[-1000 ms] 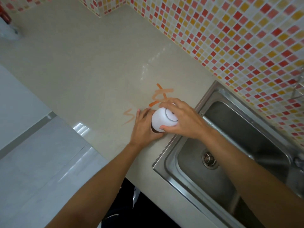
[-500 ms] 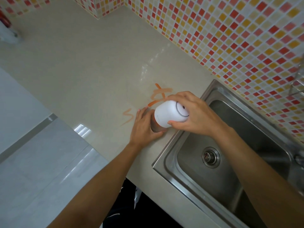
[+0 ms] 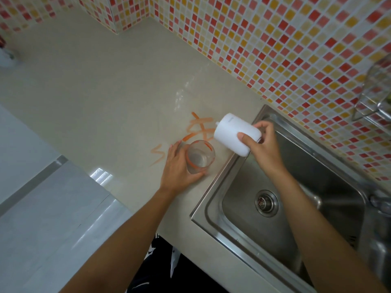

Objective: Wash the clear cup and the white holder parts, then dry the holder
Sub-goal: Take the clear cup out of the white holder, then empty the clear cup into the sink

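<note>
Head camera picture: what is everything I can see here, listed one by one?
clear cup: one, clear with orange marks, upright on the countertop beside the sink
white holder: one, white, tilted in the air over the counter edge
countertop: one, beige, with orange smears
sink: one, steel, right of the cup
drain: one, metal, in the sink floor
tiled wall: one, red, orange and yellow mosaic, behind the counter
wire rack: one, metal, on the wall at right
left hand: one, grips the cup
right hand: one, holds the holder

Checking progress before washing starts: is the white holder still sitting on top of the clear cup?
No: the right hand holds the white cylindrical holder apart from the clear plastic cup.
</note>
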Demonstrator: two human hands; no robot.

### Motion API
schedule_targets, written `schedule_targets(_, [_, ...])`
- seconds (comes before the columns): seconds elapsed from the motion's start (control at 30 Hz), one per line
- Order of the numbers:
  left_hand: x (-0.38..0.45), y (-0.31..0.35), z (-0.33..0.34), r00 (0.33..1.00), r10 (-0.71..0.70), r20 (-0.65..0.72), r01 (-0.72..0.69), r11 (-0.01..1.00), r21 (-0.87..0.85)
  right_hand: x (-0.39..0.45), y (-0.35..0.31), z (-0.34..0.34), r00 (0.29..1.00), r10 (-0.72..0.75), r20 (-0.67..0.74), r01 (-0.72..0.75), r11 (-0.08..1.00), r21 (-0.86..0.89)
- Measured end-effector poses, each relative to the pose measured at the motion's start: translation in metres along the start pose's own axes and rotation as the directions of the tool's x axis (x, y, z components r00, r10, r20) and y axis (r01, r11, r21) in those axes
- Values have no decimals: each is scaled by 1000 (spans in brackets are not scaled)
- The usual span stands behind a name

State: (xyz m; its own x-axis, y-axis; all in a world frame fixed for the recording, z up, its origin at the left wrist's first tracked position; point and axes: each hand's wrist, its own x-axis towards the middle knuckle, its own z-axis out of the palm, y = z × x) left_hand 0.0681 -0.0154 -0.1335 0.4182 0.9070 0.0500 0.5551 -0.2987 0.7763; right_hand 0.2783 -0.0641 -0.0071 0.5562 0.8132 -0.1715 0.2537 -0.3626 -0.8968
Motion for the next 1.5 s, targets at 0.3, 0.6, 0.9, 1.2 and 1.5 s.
schedule_targets(0.3, [1, -6, 6, 995, 80, -67, -71, 990, 121, -3, 59, 3, 894, 410, 180, -425, 650, 630])
schedule_targets(0.6, [0, -4, 6, 995, 78, -70, -69, 990, 126, 15, 59, 23, 923, 310, 229, -381, 647, 660])
schedule_targets(0.9, [3, -4, 10, 991, 79, -108, -63, 987, 149, 82, 50, 49, 984, 34, -173, -17, 995, 100])
schedule_targets(1.2, [4, -3, 11, 992, 51, -112, -35, 989, 145, 109, 60, 61, 968, -53, -246, 48, 999, -24])
schedule_targets(1.5, [4, -3, 10, 994, 52, -101, -37, 989, 142, 101, 70, 61, 982, -48, -182, 43, 999, -32])
